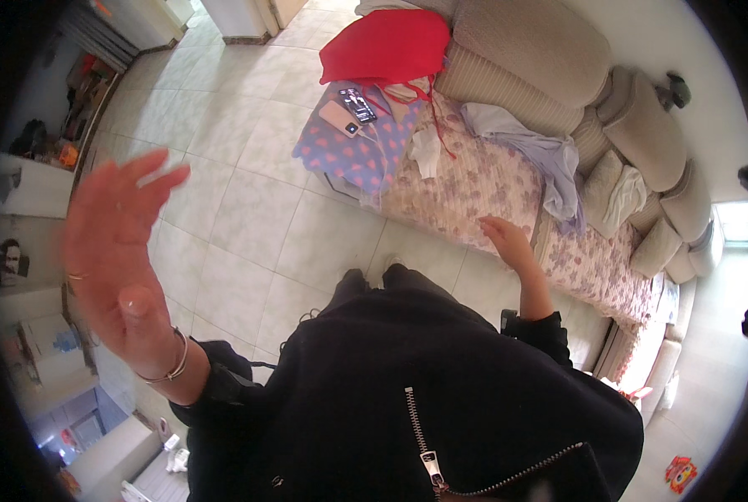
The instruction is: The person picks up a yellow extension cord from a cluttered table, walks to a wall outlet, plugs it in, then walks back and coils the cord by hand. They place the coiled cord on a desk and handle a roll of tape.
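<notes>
My left hand (121, 243) is raised at the left, its fingers stretched out and apart, holding nothing. A thin bracelet (175, 360) circles that wrist. On the right, my right hand (508, 241) hangs low in front of the sofa seat (474, 188), fingers loosely extended with nothing in them. It looks apart from the floral cover, though the gap is hard to judge. Farther off, a pink phone (339, 120) lies beside a dark phone with a lit screen (358, 105) on a blue cloth with pink hearts (336, 157). A white cable (380, 149) trails from there.
A red cloth item (382, 46) sits at the sofa's far end. A white cloth (426, 154) and a lavender garment (529, 142) lie on the seat; cushions (654, 247) line its right. Pale floor tiles (244, 201) stretch ahead, with cluttered shelves (35, 188) along the left.
</notes>
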`<state>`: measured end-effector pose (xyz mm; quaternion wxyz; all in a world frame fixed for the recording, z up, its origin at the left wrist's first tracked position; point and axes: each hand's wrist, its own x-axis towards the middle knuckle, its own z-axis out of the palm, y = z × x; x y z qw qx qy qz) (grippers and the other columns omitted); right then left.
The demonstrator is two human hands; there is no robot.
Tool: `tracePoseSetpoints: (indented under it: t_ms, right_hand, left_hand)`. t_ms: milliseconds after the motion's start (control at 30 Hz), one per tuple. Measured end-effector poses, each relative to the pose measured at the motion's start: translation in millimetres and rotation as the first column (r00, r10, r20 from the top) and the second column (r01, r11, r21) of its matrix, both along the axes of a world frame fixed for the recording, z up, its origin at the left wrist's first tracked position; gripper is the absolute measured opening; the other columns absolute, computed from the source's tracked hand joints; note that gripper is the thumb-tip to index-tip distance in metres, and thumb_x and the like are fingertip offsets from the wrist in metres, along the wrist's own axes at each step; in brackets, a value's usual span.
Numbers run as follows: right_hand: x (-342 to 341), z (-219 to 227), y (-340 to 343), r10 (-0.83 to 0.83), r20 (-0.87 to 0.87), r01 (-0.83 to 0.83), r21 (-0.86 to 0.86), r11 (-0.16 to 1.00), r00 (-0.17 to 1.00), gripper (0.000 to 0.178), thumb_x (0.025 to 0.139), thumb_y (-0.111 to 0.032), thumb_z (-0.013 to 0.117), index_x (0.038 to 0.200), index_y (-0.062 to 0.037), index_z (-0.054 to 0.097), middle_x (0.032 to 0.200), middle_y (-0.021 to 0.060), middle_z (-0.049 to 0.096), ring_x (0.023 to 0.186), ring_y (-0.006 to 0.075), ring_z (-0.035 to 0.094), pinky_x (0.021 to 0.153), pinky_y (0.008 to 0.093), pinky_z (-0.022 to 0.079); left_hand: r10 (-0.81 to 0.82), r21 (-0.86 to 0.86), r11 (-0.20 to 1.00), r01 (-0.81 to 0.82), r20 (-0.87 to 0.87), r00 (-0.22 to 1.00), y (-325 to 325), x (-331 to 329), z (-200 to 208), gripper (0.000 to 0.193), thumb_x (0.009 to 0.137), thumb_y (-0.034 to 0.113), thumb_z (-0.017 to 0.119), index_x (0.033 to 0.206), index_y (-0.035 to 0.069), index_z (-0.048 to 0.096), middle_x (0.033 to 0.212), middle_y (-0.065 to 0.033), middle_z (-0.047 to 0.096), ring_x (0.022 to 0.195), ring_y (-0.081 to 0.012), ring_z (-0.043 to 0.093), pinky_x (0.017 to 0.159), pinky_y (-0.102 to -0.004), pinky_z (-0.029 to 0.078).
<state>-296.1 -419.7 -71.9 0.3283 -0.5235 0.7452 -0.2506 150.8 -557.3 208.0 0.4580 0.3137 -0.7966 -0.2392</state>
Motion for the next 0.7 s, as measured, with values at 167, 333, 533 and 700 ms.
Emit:
tracePoseSetpoints:
  t_ms: [167,333,533,700]
  right_hand:
    - [8,14,-14,-0.016,-0.010,0.016,-0.053,0.998,1.000,0.028,0.091,-0.024,0.057,0.110,-0.0053,0.064,0.100,0.0136,0.068,0.090,0.0255,0.064,0.080,0.0327,0.049]
    - [17,10,-25,-0.026,0.000,0.026,-0.099,0.995,1.000,0.026,0.091,-0.024,0.056,0.108,-0.0056,0.065,0.102,0.0139,0.067,0.096,0.0277,0.063,0.084,0.0337,0.048]
    - [22,-9,-38,0.045,-0.078,-0.052,-0.090,0.995,0.996,0.025,0.090,-0.025,0.056,0.104,-0.0062,0.065,0.111,0.0134,0.062,0.106,0.0302,0.057,0.090,0.0375,0.045]
    - [6,-51,-60,0.091,-0.089,-0.102,-0.128,0.987,0.992,0.024,0.089,-0.024,0.056,0.104,-0.0069,0.065,0.118,0.0142,0.058,0.109,0.0315,0.055,0.093,0.0385,0.044]
  left_hand:
    - [-0.044,0.197,0.978,0.071,-0.137,0.990,9,9,-36,0.058,0.093,0.039,0.053,0.130,-0.004,0.041,0.115,-0.0225,0.058,0.103,-0.0298,0.060,0.094,-0.0403,0.045]
    - [0.074,0.351,0.936,0.004,-0.208,0.975,8,10,-63,0.050,0.095,0.033,0.051,0.127,-0.004,0.042,0.115,-0.0190,0.059,0.105,-0.0284,0.059,0.100,-0.0406,0.040]
    - [0.201,0.621,0.784,0.004,-0.260,0.945,-9,-7,-115,0.043,0.097,0.024,0.050,0.130,-0.001,0.039,0.120,-0.0183,0.055,0.110,-0.0290,0.056,0.102,-0.0379,0.040]
    - [0.103,0.790,0.607,0.083,-0.182,0.978,-24,-34,-162,0.040,0.097,0.014,0.048,0.133,0.000,0.037,0.124,-0.0163,0.051,0.115,-0.0271,0.053,0.102,-0.0361,0.037]
